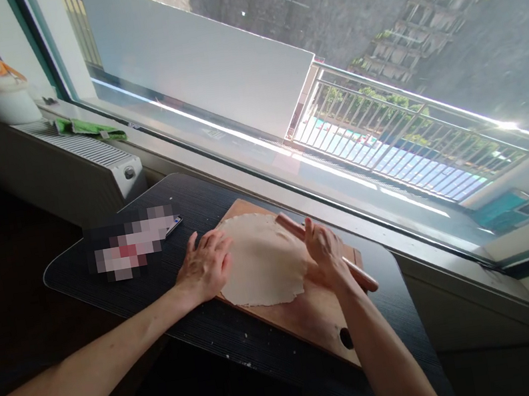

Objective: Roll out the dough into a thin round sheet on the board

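Observation:
A thin, flat sheet of dough (262, 262), roughly round with a ragged edge, lies on a wooden cutting board (292, 320). At the dough's left edge rests my left hand (206, 263), palm down, its fingers apart and partly over the sheet. My right hand (324, 245) is closed around the middle of a wooden rolling pin (363, 276). The pin slants across the right side of the board, its upper end beside the dough's edge. Part of the pin is hidden behind my right hand and wrist.
The board sits on a dark table (158, 290) scattered with white crumbs. A blurred-out object (135, 243) lies at the table's left. Beyond stand a radiator (86, 163) with a green cloth (88, 127) and a white bucket (2, 100). A window (225, 83) borders the far side.

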Tool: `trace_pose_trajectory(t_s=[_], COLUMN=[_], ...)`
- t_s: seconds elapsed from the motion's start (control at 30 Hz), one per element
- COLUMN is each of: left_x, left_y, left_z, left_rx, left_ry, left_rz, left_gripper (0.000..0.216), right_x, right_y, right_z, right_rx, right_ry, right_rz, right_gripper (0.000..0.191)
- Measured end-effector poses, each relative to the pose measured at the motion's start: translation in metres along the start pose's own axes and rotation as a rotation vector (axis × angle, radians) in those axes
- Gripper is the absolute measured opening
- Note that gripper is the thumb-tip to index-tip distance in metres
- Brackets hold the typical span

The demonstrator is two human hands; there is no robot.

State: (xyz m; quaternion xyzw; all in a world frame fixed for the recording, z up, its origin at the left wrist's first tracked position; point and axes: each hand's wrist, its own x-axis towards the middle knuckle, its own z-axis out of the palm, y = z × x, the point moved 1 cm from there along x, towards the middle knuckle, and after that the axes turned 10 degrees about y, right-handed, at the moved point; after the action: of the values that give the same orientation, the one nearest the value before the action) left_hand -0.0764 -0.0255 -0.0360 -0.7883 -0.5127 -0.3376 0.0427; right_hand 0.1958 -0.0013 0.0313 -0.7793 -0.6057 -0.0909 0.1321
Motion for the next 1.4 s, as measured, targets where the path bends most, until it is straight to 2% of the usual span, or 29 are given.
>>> trace_pose_trajectory(t_s=[0.1,0.17,0.3,0.43,0.5,0.63,0.7,0.8,1.03,1.13,1.3,1.4], left_x=[-0.001,-0.001,-0.001,0.0,0.0,-0.001,-0.001,-0.001,-0.001,-0.002,-0.001,-0.001], left_y=[0.0,-0.001,-0.001,0.001,0.001,-0.001,-0.001,-0.001,-0.001,-0.001,-0.001,0.0], left_z=[0.001,0.002,0.001,-0.001,-0.002,-0.001,-0.001,-0.001,-0.002,-0.002,-0.002,-0.002], left_rx=[0.011,0.011,0.01,0.018,0.018,0.009,-0.001,-0.005,0.033,0.028,0.028,0.027], left_ry=[0.002,0.006,0.012,0.006,0.004,0.002,0.007,0.004,-0.021,-0.02,-0.022,-0.027], left_rz=[0.001,0.0,0.009,0.021,0.021,0.028,0.027,0.029,0.029,0.037,0.043,0.037], left_gripper=[0.033,0.034,0.034,0.034,0.034,0.035,0.035,0.035,0.036,0.036,0.037,0.037], right_x=[0.024,0.03,0.021,0.014,0.016,0.014,0.011,0.018,0.077,0.065,0.013,0.018], right_y=[0.0,-0.002,0.001,0.008,0.005,-0.015,-0.026,-0.037,-0.048,-0.045,-0.031,-0.032], right_z=[-0.014,-0.014,0.006,0.019,0.018,0.018,0.024,0.035,0.043,0.04,0.036,0.038], right_rx=[-0.005,0.004,0.021,-0.001,0.017,0.108,0.106,0.074,0.118,0.105,0.028,0.039], right_ry=[0.094,0.11,0.017,-0.016,-0.004,0.04,0.013,0.006,-0.153,-0.178,-0.096,-0.101], right_rz=[0.001,-0.137,-0.418,-0.47,-0.446,-0.168,-0.107,-0.125,-0.086,-0.109,-0.249,-0.244], right_gripper=[0.065,0.061,0.049,0.042,0.038,0.043,0.046,0.045,0.048,0.05,0.052,0.051])
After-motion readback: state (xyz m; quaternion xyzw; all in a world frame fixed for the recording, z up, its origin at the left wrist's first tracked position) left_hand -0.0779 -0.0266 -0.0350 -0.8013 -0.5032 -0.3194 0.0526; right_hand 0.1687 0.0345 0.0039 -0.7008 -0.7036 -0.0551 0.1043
